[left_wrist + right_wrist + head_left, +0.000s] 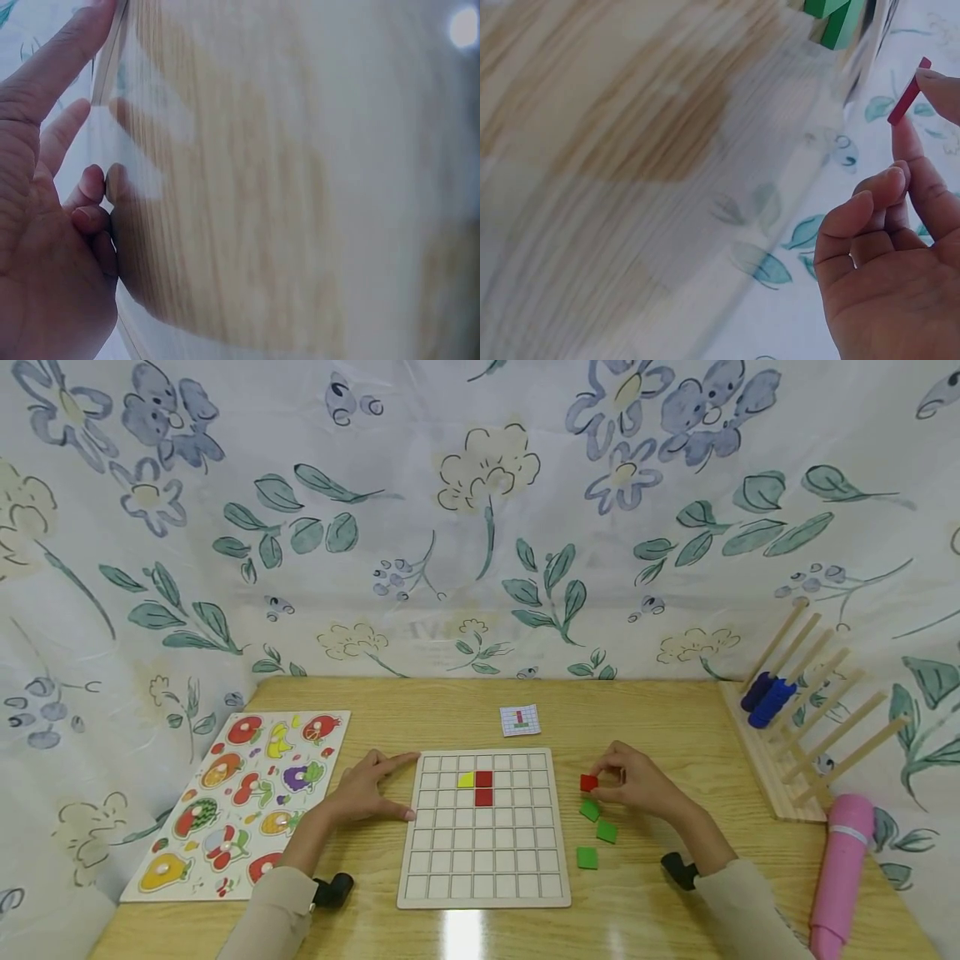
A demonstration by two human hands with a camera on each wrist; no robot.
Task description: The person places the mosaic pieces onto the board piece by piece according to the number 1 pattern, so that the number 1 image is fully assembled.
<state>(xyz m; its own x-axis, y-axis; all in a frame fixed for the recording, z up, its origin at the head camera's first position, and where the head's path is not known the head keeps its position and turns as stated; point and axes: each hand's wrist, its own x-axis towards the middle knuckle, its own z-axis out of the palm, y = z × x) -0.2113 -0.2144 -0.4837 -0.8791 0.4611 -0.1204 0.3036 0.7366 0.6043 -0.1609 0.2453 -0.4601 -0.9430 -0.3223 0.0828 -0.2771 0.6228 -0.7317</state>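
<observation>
A white square grid board [442,865] lies in the middle of the table. Two red tiles [483,797] sit in its cells one below the other, with a yellow tile [467,780] that has a rounded corner left of the upper one. My left hand [363,792] touches the board's left edge with thumb and index finger spread. Right of the board, my right hand [633,781] pinches a red square tile [910,91] between thumb and index finger. Several green tiles [587,858] lie on the table near that hand.
A small pattern card [520,720] lies behind the board. To the left is a fruit puzzle board [176,827]. On the right stand a wooden peg rack [780,777] with blue rings and a pink microphone [840,877]. A floral curtain [450,568] hangs behind the table.
</observation>
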